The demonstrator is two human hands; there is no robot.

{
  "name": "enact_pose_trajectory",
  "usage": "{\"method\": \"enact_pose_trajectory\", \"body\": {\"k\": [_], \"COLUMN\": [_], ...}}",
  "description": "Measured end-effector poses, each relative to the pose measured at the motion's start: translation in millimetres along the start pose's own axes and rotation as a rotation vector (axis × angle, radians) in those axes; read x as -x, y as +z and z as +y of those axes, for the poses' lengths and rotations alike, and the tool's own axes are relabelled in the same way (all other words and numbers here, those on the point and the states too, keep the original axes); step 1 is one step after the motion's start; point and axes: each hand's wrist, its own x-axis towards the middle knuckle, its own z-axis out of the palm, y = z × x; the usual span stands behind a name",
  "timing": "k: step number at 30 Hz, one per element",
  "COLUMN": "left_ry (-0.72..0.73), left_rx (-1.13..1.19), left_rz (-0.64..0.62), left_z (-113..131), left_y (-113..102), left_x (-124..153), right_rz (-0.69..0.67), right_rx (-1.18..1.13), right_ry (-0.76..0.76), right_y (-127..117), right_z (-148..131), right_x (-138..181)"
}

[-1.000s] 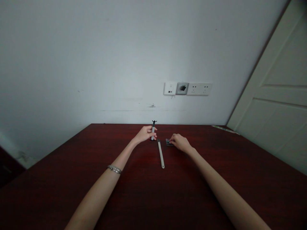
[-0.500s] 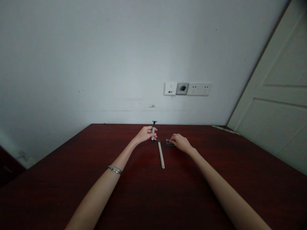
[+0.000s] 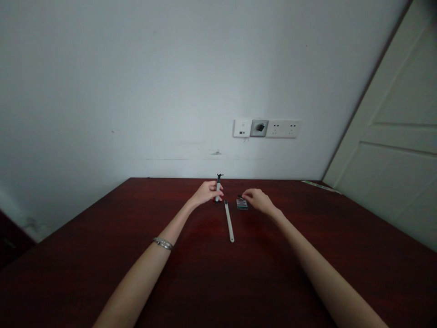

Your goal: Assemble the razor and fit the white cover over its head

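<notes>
My left hand point(image 3: 206, 192) is closed round a slim grey stick-like tool point(image 3: 218, 184) with a black tip, held upright on the dark red table point(image 3: 211, 282). My right hand point(image 3: 256, 199) hovers just above a small flat packet point(image 3: 242, 204) lying on the table. Its fingers pinch a tiny dark piece point(image 3: 240, 197) that is too small to name. A long pale grey cap or sleeve point(image 3: 229, 221) lies on the table between my two forearms, pointing toward me.
A white wall stands behind the table with a row of sockets and a switch point(image 3: 266, 128). A pale door point(image 3: 392, 146) is at the right. A thin light strip point(image 3: 320, 185) lies at the table's far right corner.
My right hand has lifted off the small packet, pinching a tiny dark piece, so the packet now shows. My left hand has kept the tool upright.
</notes>
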Motion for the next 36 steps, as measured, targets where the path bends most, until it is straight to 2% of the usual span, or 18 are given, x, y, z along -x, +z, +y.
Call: {"method": "enact_pose_trajectory", "body": {"k": [7,12,25,32,36], "left_ry": [0.007,0.011,0.027,0.016,0.0], "left_rx": [0.011,0.016,0.063,0.035,0.049], "left_rz": [0.034,0.038,-0.03,0.002,-0.01], "left_z": [0.0,4.8,9.9,7.3,7.1], "left_y": [-1.4,-0.2,4.3,4.2,4.7], "left_x": [-2.0,-0.2,3.3,2.2,2.0], "right_rz": [0.036,0.041,0.098,0.136,0.113], "right_rx": [-0.314,-0.459,-0.493,-0.514,-0.552], "right_ry": [-0.176,-0.218,-0.212,-0.205,-0.192], "right_y": [-21.1,-30.3,-18.6,-15.2,-11.3], "right_z": [-20.6,-46.8,-57.2,-63.7,-63.9], "right_x": [-3.9,4.0,4.8,5.8,5.4]}}
